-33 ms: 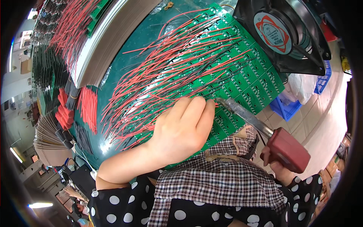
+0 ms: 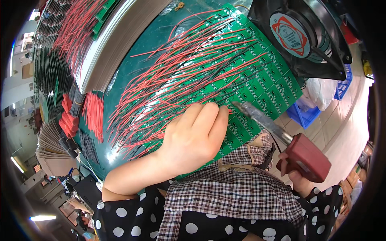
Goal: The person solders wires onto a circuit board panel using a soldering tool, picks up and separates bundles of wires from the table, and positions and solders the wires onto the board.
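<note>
A green circuit board panel [image 2: 277, 90] lies on the table, with many red and black wires [image 2: 173, 72] rising off it and trailing left. Over its near part rests my left hand [image 2: 193, 132], fingers closed together; a short red wire end [image 2: 230, 112] pokes out past the fingertips. My right hand [image 2: 299, 180] is wrapped round the grip of a dark red soldering gun [image 2: 307, 158]. The gun's dark, crusted tip [image 2: 237, 104] is just above the panel, slightly right of my left fingertips. The pinch itself is hidden behind my left fingers.
A black fan [image 2: 297, 36] stands at the far right. Left are a curved stack of grey-brown sheets [image 2: 124, 36], wired boards [image 2: 80, 32], and loose red [image 2: 94, 116] and black wires [image 2: 88, 146]. Beyond the table's right edge sits a blue basket [image 2: 304, 114].
The soldering gun has shifted slightly right, its tip drawing a little away from my left fingertips. My left hand has stayed in place.
</note>
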Demonstrator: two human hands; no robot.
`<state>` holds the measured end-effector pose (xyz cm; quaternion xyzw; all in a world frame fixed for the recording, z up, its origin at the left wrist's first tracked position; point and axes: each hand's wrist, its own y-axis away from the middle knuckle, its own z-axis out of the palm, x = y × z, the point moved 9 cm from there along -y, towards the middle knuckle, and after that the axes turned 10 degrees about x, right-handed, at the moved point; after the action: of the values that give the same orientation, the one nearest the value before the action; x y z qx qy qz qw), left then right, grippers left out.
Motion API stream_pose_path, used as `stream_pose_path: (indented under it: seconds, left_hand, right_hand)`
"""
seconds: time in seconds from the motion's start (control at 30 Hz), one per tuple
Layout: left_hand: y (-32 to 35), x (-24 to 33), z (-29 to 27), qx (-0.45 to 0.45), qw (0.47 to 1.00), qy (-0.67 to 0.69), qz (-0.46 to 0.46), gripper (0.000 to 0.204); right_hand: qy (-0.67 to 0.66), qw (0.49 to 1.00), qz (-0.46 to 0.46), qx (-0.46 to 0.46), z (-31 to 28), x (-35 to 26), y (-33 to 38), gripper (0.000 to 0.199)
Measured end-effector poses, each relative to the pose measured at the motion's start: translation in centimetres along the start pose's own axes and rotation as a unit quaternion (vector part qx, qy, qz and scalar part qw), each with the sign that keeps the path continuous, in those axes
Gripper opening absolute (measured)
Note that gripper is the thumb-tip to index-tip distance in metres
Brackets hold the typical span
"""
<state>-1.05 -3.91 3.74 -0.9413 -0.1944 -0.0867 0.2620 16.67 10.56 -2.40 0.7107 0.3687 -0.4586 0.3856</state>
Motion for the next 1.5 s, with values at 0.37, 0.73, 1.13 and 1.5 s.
stream_pose_path:
  seconds: [0.37,0.73,1.13,1.5]
  left_hand:
    - [-0.4,-0.8,-0.3,-0.019,0.998,0.043,-0.044,0.03]
    - [-1.4,0.3,0.6,-0.023,0.999,0.032,0.009,0.032]
    - [-1.3,0.2,0.6,-0.022,1.0,0.015,0.014,0.032]
    - [-1.2,0.6,0.9,-0.027,0.997,-0.013,0.067,0.027]
  right_hand:
    - [-0.201,0.966,0.157,0.035,0.3,1.0,0.1,0.079]
    - [-0.194,0.969,0.148,0.025,0.1,0.9,0.0,0.078]
    - [0.03,0.997,0.071,0.001,-0.8,1.9,0.6,0.048]
    - [-0.021,0.997,0.068,0.014,-0.6,1.3,0.5,0.048]
